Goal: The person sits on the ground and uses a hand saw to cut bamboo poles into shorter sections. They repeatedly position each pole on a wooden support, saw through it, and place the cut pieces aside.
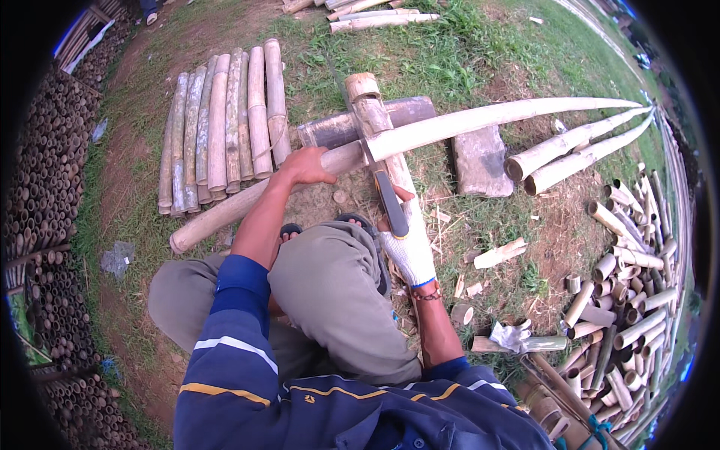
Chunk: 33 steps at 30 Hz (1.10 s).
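Note:
A long pale bamboo pole (pixel 472 121) lies slantwise before me, its near end at the lower left. My left hand (pixel 306 166), bare, grips the pole from above, left of the saw. In my right hand (pixel 405 251), which wears a white knit glove, is the dark handle of a handsaw (pixel 391 202). The thin blade crosses the pole and points away toward the upper left. Beneath the pole a thick notched bamboo piece (pixel 370 109) rests across a darker bamboo log (pixel 411 112). How deep the blade sits in the pole is hard to see.
Cut bamboo lengths (pixel 225 124) lie side by side at the left. A stone block (pixel 481 161) and two more poles (pixel 577 144) are on the right, above a heap of short offcuts (pixel 630 292). Stacked bamboo (pixel 52 165) lines the far left.

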Each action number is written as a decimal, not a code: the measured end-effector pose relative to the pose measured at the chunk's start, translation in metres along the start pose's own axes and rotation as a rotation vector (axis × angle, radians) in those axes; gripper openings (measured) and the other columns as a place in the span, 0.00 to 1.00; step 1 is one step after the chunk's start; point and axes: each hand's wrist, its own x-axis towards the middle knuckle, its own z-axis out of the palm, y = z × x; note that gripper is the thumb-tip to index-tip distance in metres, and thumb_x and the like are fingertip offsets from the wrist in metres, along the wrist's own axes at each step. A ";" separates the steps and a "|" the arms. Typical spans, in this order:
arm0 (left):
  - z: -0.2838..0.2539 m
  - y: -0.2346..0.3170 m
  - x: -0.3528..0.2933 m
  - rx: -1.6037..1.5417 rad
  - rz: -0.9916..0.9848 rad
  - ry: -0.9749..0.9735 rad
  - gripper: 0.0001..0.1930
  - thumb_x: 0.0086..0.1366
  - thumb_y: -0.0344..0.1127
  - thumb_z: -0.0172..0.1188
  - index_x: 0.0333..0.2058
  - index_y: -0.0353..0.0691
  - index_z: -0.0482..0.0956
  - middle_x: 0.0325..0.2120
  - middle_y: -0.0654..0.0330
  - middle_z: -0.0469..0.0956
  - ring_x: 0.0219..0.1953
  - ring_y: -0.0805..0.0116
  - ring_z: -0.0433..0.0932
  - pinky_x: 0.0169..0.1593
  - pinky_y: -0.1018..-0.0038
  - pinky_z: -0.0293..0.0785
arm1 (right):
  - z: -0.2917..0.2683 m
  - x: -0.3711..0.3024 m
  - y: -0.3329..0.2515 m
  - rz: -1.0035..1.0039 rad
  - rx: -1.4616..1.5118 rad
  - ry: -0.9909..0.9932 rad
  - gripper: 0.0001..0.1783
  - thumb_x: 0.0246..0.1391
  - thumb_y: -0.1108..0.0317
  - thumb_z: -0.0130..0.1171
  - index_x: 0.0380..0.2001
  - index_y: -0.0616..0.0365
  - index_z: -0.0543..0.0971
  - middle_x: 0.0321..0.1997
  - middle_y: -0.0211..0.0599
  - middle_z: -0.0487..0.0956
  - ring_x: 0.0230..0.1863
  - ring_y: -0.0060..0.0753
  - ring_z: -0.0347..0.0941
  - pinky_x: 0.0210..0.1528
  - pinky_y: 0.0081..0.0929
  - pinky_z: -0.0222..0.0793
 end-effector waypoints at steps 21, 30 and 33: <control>0.005 -0.025 0.006 -0.141 0.067 -0.111 0.57 0.43 0.61 0.79 0.68 0.27 0.76 0.62 0.36 0.81 0.64 0.44 0.82 0.69 0.62 0.76 | -0.035 -0.121 -0.002 0.123 0.122 -0.067 0.35 0.59 0.80 0.58 0.71 0.59 0.68 0.51 0.35 0.75 0.43 0.24 0.70 0.52 0.25 0.71; 0.009 0.000 0.005 -0.040 0.027 -0.001 0.57 0.43 0.61 0.78 0.69 0.32 0.77 0.62 0.37 0.82 0.63 0.43 0.83 0.68 0.60 0.78 | -0.002 -0.006 0.001 0.122 0.000 -0.035 0.32 0.61 0.76 0.60 0.69 0.62 0.70 0.51 0.45 0.78 0.46 0.38 0.77 0.55 0.34 0.75; 0.006 -0.010 0.012 -0.080 0.052 0.021 0.56 0.44 0.61 0.78 0.69 0.32 0.77 0.63 0.38 0.82 0.64 0.43 0.82 0.69 0.60 0.77 | 0.020 0.058 -0.021 -0.149 0.089 0.072 0.31 0.58 0.78 0.60 0.67 0.59 0.73 0.46 0.44 0.78 0.44 0.36 0.76 0.53 0.35 0.74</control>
